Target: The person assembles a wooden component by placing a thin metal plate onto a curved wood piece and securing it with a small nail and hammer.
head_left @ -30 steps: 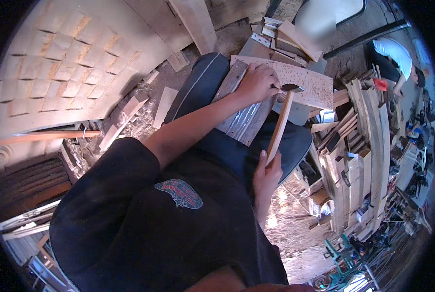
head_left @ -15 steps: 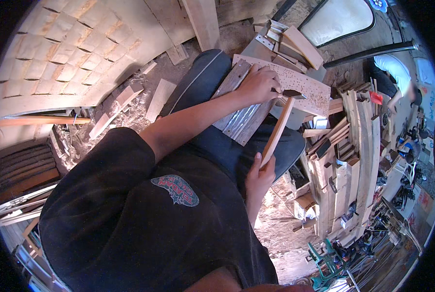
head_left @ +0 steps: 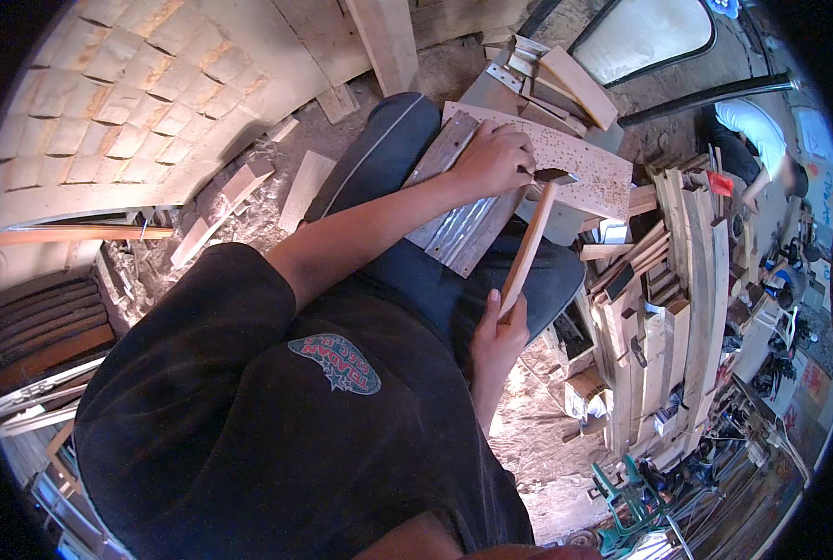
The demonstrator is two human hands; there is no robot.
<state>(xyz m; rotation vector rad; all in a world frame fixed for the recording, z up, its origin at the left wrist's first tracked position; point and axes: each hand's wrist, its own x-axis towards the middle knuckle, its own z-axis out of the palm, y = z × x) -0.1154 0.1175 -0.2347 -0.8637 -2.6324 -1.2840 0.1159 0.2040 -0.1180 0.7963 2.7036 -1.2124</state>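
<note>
My right hand (head_left: pixel 500 331) is wrapped round the lower end of the wooden handle of a hammer (head_left: pixel 532 245), its dark metal head at the upper end. That head is right beside the fingertips of my left hand (head_left: pixel 497 163), which are closed; what they pinch, if anything, is too small to make out. Under my left hand, a weathered wooden board (head_left: pixel 443 154) with a shiny grey strip lies across my lap. Partly beneath it is a pale board (head_left: pixel 596 182) dotted with many small holes or marks.
Wood offcuts (head_left: pixel 580 86) are piled beyond the boards. On the right stand stacked planks (head_left: pixel 678 345) and a green metal tool or frame (head_left: pixel 626 499). A large panel with chipped wood squares (head_left: pixel 127 112) fills the far left. Another person (head_left: pixel 750 135) bends over at far right.
The hammer head has shifted very slightly up and to the left, close to my left fingertips. Both hands keep nearly the same places.
</note>
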